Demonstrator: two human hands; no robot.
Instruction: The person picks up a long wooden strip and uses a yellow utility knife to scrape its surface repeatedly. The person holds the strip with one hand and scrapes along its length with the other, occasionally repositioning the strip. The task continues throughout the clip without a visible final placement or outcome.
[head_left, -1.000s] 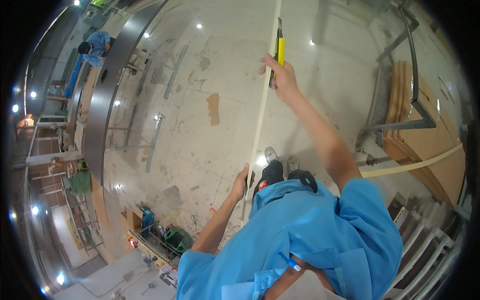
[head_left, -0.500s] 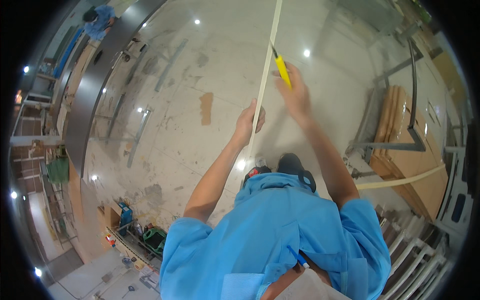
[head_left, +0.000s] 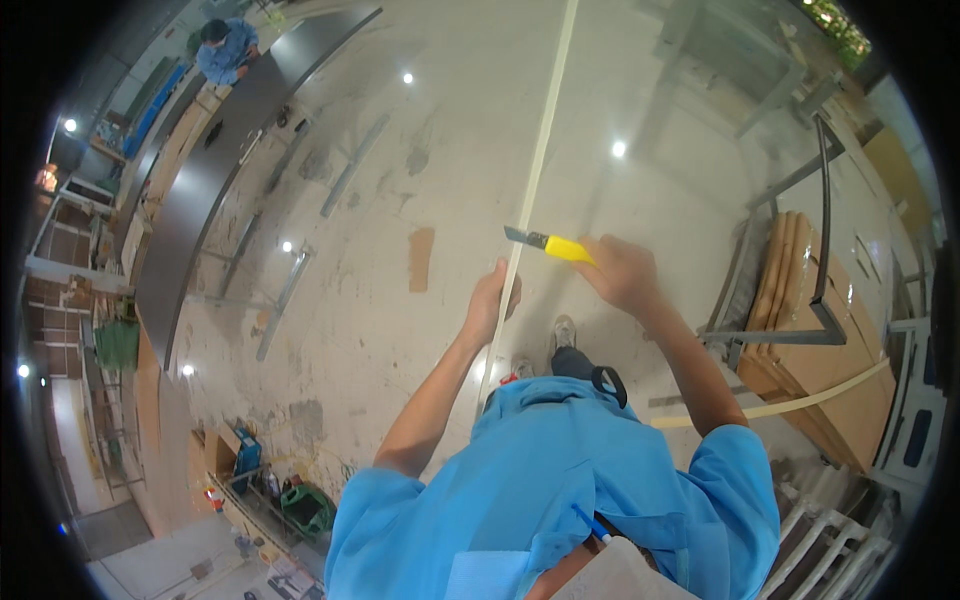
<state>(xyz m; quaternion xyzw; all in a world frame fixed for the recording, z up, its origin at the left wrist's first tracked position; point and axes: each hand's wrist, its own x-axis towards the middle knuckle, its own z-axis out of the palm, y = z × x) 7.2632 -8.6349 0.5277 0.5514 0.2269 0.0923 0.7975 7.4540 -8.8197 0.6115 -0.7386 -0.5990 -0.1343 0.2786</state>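
My left hand (head_left: pixel 490 301) is closed around a long, narrow cream strip (head_left: pixel 543 140), which runs from the far edge of the view down past my waist. In my right hand (head_left: pixel 622 274) is a yellow utility knife (head_left: pixel 568 250) with its dark blade out. The blade points left and lies across the strip, just beyond my left thumb; whether it touches the strip I cannot tell. Another stretch of cream strip (head_left: pixel 780 405) curves out to the right beside me.
A long dark panel (head_left: pixel 205 185) stands at the left, with a person (head_left: pixel 228 50) in blue behind it. Flat brown cartons (head_left: pixel 815 375) and a metal frame (head_left: pixel 828 240) are at the right. A cardboard scrap (head_left: pixel 421 260) lies on the floor. Tools and a green case (head_left: pixel 308 507) sit lower left.
The knife has swung from pointing away from me to pointing left across the strip, and my right hand has come nearer. One foot has stepped forward, and the view has shifted slightly.
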